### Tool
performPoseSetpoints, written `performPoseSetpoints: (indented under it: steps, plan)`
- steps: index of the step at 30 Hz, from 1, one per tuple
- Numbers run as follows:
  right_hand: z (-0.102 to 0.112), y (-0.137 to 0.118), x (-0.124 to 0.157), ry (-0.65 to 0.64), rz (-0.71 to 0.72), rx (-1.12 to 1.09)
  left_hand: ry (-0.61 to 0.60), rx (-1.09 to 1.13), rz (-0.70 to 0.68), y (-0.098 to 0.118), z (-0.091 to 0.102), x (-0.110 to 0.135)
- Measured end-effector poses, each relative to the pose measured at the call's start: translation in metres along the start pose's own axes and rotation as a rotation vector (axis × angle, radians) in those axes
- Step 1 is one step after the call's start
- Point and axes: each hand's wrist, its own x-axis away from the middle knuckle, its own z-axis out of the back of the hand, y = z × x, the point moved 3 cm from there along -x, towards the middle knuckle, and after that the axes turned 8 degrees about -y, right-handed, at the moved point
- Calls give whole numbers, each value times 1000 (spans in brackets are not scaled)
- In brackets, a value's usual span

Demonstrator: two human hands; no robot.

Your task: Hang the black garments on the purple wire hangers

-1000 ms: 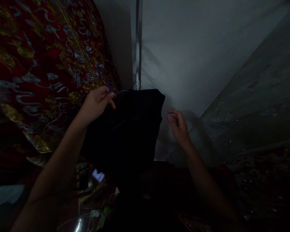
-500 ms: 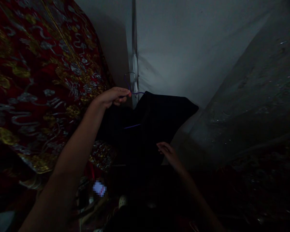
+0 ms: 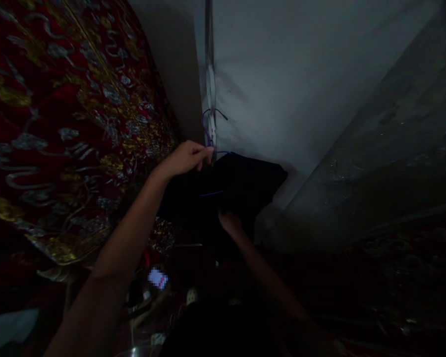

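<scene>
A black garment (image 3: pixel 249 178) hangs on a thin purple clothes hanger (image 3: pixel 205 128) in front of the wall corner. My left hand (image 3: pixel 193 157) is closed, its thumb and fingers pinching the hanger at the base of its hook. The hook points up, beside a white fitting on the wall. My right hand (image 3: pixel 229 222) is at the front of the garment, low on its middle. The fingertips are lost against the dark cloth, so whether they grip it does not show. The hanger's lower bar shows as a purple line at the neck opening.
A red cloth (image 3: pixel 70 134) with gold and silver embroidery fills the left side. A pale wall (image 3: pixel 301 84) stands ahead, with a clear plastic sheet (image 3: pixel 386 148) at the right. Below lie a blurred white item (image 3: pixel 158 278), a pale shoe (image 3: pixel 192 296) and clutter in deep shadow.
My left hand has shifted slightly right and down with the hanger, whose hook shows more fully. My right hand has moved left, in front of the garment.
</scene>
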Motion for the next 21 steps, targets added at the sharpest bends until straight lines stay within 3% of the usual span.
performPoseSetpoints:
  steps: [3, 5, 7, 9, 13, 15, 17, 21]
  plan:
    - [-12, 24, -10, -23, -2, -46, 309, -206, -63, -4, -9, 17]
    - [-19, 42, -4, -35, 2, -85, 564, -225, -59, -12, -34, 45]
    - [-27, 59, 9, -38, 21, -132, 824, -185, -31, -24, -79, 83]
    - [-32, 71, 24, -31, 49, -178, 953, -118, 5, -37, -144, 120]
    - [-38, 80, 51, -31, 119, -250, 762, 190, 304, -65, -283, 158]
    - [-37, 79, 61, -49, 153, -272, 650, 297, 405, -72, -329, 161]
    - [-34, 77, 68, -77, 182, -284, 576, 342, 444, -75, -350, 156]
    - [-24, 72, 76, -165, 229, -301, 519, 368, 433, -75, -345, 143]
